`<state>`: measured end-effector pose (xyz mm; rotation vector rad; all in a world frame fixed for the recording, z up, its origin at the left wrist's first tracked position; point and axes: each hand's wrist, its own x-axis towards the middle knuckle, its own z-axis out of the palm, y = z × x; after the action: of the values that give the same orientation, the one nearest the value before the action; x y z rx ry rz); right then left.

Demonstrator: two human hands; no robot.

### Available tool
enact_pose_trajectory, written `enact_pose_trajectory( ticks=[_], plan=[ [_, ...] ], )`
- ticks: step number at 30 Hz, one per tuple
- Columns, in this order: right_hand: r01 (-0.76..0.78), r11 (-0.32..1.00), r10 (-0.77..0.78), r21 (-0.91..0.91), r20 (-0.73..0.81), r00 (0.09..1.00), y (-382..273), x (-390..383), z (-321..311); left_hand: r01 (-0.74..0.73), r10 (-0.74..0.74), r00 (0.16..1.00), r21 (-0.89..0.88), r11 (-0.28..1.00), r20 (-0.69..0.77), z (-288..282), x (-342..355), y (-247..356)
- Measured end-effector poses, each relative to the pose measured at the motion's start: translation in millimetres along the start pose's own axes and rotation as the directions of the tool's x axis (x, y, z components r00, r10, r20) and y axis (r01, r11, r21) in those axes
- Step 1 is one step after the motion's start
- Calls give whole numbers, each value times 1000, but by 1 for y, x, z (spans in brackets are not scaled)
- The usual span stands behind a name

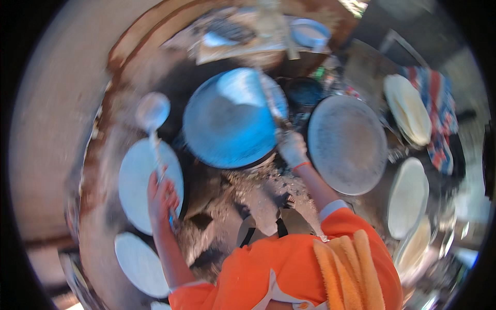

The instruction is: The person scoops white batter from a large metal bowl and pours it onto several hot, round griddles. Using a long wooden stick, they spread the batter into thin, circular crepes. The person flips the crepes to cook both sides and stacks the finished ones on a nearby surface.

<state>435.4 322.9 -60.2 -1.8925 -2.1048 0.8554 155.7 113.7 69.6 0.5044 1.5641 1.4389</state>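
Blue-grey metal fills the middle of the view: a large round griddle pan [230, 121] is set over a sooty hearth [243, 194] of ash and rubble. A long-handled ladle [153, 111] is gripped by the left hand [163, 199], whose fingers are closed around the lower end of the handle; the round bowl of the ladle is held up beyond the far edge of a flat white disc of dough [142, 183], just off the left rim of the pan. The right hand [293, 149], wrapped in something pale, is closed on a thin stick-like tool [271, 101] that is laid slantwise over the right part of the pan. The two hands are held well apart, one at each side of the pan.

A second round griddle [347, 144], grey and dusty, is seen just beside the right hand, touching or nearly touching the pan's right rim. Pale flatbreads are laid farther right: one [408, 108] on a striped cloth [439, 103], another [408, 199] below it. A further white disc [140, 264] is placed near the left forearm. At the far edge, a blue-rimmed bowl [310, 33] is set among blurred items that cannot be told apart. An orange towel [349, 268] is draped over the orange-sleeved right shoulder. Motion blur softens everything.
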Motion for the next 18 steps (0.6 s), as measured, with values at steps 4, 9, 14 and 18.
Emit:
enact_pose_trajectory(
  ticks=[4,9,14,18],
  plan=[
    [103,994,-108,-43,-127,986,-11,-7,27,-10,16,995,-63,998,97,8,6,-3],
    [186,950,-138,-251,198,971,-36,14,32,-17,34,989,-123,992,144,30,56,-31],
    [-25,971,90,-237,267,959,-50,3,-30,16,-7,996,-104,994,84,18,55,-26],
    [227,958,-200,-178,155,967,-12,57,-15,22,-22,1000,11,1000,-19,37,75,-19]
  ],
)
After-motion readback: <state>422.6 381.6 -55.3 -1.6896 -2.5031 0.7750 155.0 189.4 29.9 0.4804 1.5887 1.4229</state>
